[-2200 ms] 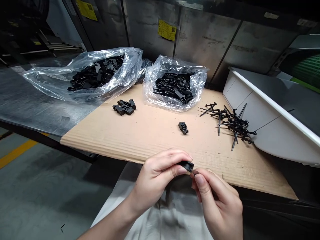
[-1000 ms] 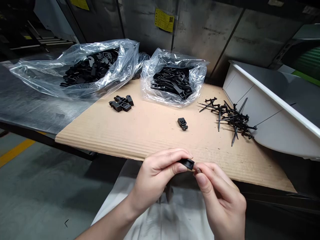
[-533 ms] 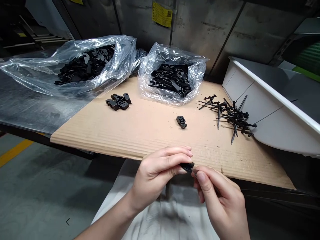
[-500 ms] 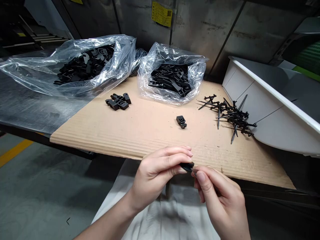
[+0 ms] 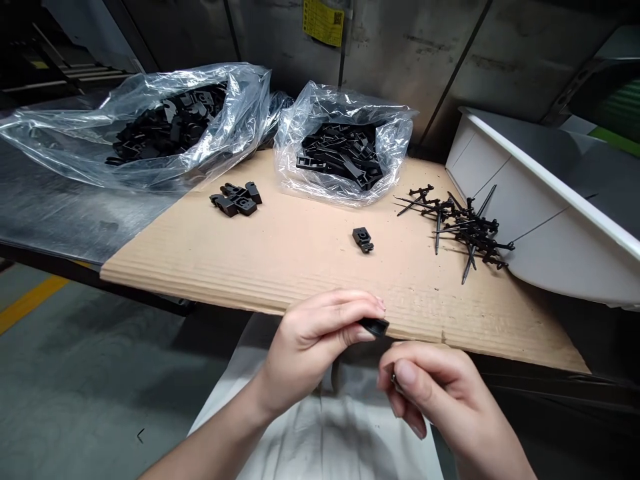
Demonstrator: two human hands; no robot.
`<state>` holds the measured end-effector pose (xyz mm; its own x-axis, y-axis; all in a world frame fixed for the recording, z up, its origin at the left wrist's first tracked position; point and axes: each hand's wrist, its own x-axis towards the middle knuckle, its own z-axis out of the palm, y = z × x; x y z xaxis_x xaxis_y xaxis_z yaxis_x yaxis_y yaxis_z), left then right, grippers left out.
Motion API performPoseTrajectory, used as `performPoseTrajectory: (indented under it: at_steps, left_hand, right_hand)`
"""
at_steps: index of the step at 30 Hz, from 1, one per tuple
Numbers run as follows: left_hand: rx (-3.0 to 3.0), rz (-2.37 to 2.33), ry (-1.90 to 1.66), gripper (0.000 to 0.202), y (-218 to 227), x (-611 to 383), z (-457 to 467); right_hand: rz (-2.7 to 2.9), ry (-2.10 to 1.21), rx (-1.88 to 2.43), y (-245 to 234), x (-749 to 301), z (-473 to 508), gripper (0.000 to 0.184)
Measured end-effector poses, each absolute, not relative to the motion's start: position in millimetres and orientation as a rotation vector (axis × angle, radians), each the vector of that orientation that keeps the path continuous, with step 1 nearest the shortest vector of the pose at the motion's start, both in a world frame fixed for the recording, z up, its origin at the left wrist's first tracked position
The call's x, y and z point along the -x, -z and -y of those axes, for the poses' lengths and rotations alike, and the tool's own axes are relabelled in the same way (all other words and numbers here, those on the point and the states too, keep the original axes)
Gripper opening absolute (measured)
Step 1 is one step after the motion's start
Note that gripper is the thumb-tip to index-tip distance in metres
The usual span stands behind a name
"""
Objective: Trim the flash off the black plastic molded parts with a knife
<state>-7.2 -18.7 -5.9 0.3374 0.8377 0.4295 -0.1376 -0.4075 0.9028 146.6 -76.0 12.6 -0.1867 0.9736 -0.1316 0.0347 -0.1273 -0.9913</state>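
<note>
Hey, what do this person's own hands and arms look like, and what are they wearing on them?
The left hand and right hand are both bare: no gloves, rings or bracelets show. The left forearm and the visible part of the right forearm have no sleeves. No markings stand out.

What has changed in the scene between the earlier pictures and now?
The right hand has moved down and away from the black part, leaving a gap; it still pinches a small object, mostly hidden. Nothing was visibly let go. The left hand still holds the part. The loose block, spiky pieces, bags and bin stayed in place.
</note>
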Motion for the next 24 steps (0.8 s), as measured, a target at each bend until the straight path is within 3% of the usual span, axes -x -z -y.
performPoseTrajectory:
  at_steps: [4,10,24]
  left_hand:
    - [-1.604,-0.72,-1.234,0.016,3.7,6.1,21.4]
    - [-1.489,-0.832,-1.118,0.016,-2.5,3.4,24.3]
    - [-1.628,-0.898,-1.123,0.017,-5.3,-1.1,25.7]
  right_hand:
    - [1.371,-1.004,1.264,-5.8,-145.3,82.1,0.01]
    - [1.572,-0.288,1.281,6.9,-143.0,82.7,0.025]
    - [1.487,-0.267,1.342,0.5,-133.3,70.2,0.01]
